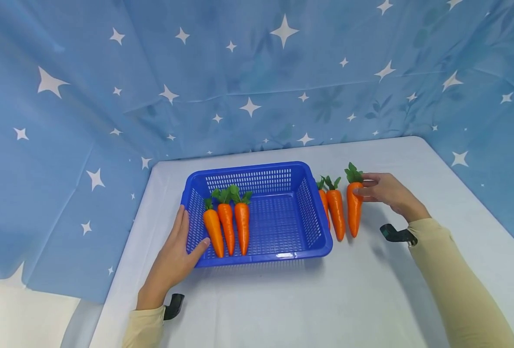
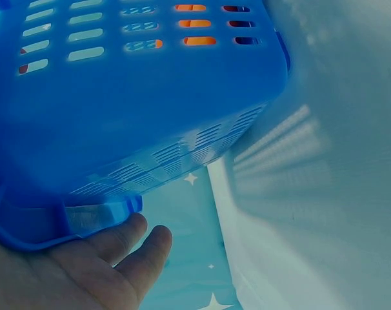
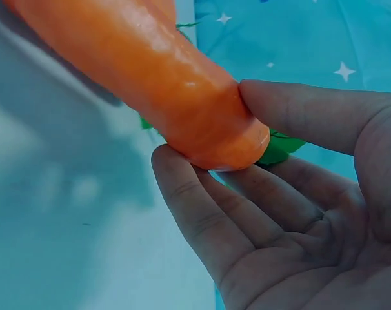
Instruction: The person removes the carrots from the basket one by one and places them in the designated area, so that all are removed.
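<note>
Three carrots lie in the basket in my head view; right of it, the right hand pinches another carrot. Left wrist: the left hand rests straight-fingered against the basket. Right wrist: I see that pinch near the leaves.

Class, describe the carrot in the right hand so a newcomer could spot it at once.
On the white table, find the blue basket. Beyond its right side, three carrots show; go to the rightmost carrot. Unlike its neighbours, it is pinched by the person's right hand.
</note>
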### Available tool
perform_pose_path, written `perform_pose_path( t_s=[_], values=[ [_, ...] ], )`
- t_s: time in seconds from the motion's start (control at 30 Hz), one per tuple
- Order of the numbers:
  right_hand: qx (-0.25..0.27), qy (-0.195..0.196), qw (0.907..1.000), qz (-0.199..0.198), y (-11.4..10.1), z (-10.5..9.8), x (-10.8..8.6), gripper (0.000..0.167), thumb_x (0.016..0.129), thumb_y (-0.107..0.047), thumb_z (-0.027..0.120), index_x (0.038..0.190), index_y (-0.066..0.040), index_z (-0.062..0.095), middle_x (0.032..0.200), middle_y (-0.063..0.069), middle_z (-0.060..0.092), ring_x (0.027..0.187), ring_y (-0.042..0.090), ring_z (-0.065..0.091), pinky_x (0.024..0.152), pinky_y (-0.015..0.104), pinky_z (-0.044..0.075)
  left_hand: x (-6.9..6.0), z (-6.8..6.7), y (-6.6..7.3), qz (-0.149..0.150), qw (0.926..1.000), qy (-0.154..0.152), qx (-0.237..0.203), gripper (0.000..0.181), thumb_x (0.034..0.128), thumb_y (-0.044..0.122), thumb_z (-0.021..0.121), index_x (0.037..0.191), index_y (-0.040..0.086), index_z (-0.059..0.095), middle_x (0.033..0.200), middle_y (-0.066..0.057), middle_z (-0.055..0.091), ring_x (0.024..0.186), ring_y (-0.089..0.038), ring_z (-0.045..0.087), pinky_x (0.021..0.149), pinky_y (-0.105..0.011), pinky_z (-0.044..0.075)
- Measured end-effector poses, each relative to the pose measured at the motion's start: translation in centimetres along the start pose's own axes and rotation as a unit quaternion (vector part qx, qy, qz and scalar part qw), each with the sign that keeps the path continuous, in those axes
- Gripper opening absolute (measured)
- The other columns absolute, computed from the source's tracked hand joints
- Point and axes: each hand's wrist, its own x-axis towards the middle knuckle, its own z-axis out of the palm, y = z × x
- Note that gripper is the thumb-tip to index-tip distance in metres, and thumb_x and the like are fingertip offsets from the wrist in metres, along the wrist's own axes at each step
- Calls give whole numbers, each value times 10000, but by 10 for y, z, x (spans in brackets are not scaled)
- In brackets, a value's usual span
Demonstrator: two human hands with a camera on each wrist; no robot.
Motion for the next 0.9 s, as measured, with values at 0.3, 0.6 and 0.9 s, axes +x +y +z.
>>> perform_pose_path(
  t_s=[0.3, 0.6, 0.9],
  values=[
    [-150, 9, 9999, 33, 11, 7, 8, 783, 1063, -199, 662, 1619, 152, 237, 1552, 427, 404, 1337, 554, 540, 1107, 618, 455, 1, 0, 1, -70, 10000, -26, -59, 997, 1069, 524, 574, 1708, 15, 2, 1795, -98, -90, 1611, -451, 131, 1231, -651, 224],
    [-323, 124, 9994, 77, 15, 15, 15, 746, 1068, -192, 652, 1617, 139, 270, 1537, 419, 430, 1312, 542, 557, 1103, 618, 468, 0, 0, 1, -86, 9999, -35, -64, 998, 1068, 530, 568, 1707, 11, 3, 1794, -113, -87, 1611, -453, 125, 1229, -652, 221],
    [-802, 290, 9964, 7, 13, 23, 17, 741, 1061, -222, 667, 1610, 124, 310, 1538, 419, 428, 1319, 566, 545, 1088, 668, 455, 0, 0, 0, -107, 9999, -23, -50, 1001, 1066, 519, 581, 1708, 20, -3, 1795, -96, -92, 1616, -441, 120, 1237, -644, 213]
  ],
)
